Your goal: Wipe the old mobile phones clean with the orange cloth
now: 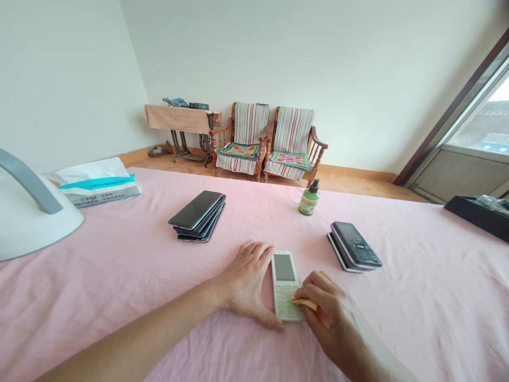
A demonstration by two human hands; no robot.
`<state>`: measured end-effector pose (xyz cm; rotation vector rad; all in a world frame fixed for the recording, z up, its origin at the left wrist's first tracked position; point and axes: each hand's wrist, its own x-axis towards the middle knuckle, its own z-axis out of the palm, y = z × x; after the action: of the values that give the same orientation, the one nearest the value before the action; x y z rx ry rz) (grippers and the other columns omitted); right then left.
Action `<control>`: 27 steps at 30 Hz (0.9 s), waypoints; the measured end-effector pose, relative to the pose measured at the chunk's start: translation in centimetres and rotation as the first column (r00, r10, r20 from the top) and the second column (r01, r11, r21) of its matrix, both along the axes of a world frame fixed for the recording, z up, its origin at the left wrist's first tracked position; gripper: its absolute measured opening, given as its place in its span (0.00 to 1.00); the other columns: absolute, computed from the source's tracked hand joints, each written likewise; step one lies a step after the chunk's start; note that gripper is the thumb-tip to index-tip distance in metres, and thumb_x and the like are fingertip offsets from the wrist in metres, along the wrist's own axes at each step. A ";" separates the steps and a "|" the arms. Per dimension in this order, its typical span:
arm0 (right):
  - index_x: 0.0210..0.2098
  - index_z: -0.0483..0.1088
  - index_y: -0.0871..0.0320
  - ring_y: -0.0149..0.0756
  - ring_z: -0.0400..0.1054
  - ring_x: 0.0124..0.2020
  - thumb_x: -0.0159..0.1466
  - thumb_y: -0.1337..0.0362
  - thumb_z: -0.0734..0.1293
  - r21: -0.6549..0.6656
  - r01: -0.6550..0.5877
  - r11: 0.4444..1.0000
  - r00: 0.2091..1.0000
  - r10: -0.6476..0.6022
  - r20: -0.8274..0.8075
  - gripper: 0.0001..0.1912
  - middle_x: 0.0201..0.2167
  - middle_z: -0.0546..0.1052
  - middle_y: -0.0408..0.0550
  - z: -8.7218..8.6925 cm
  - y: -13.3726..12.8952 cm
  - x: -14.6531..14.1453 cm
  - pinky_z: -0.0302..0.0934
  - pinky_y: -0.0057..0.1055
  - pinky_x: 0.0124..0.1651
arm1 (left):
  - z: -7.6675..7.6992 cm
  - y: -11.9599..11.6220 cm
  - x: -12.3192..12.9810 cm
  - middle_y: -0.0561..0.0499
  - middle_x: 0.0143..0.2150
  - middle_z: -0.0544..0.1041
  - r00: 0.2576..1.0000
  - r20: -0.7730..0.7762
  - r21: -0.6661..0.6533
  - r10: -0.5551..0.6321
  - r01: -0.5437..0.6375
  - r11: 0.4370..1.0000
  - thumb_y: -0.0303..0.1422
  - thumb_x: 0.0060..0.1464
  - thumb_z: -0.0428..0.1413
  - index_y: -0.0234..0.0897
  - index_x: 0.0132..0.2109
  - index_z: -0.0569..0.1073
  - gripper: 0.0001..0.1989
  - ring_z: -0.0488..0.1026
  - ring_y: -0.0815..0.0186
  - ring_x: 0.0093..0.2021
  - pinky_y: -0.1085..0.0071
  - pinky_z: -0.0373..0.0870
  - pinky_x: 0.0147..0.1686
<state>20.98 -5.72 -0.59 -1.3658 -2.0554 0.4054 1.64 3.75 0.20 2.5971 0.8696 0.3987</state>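
Observation:
A white keypad phone [285, 269] lies face up on the pink cloth, its screen toward the far side. My left hand [247, 284] braces it from the left, with fingertips at its top corner and the thumb at its bottom edge. Pinched in my right hand [332, 313] is a small folded yellowish cloth [305, 302], whose tip touches the right side of the keypad. Most of the cloth is hidden by my fingers. To the right rests a stack of keypad phones [353, 246]; to the left, a stack of dark smartphones [199, 212].
A green spray bottle [309, 199] stands beyond the phones. At left are a tissue pack [103, 185] and a white appliance with a grey handle [40, 212]. A black tray [475, 215] sits at the far right. Two wooden chairs [290, 135] stand past the table.

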 end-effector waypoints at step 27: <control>0.36 0.66 0.56 0.35 0.65 0.34 0.59 0.78 0.60 0.054 0.118 0.992 0.991 -0.115 -0.068 0.12 0.32 0.69 0.46 0.0 0.2 0.6 0.59 0.30 0.36 | 0.0 0.0 -0.1 0.37 0.61 0.59 1.000 -0.002 0.017 0.000 0.000 1.000 0.60 0.24 0.63 0.34 0.63 0.53 0.61 0.54 0.41 0.60 0.48 0.47 0.61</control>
<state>21.63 -5.55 -0.57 -1.4115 -1.9096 0.3329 1.54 3.80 0.19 2.6133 0.8705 0.4058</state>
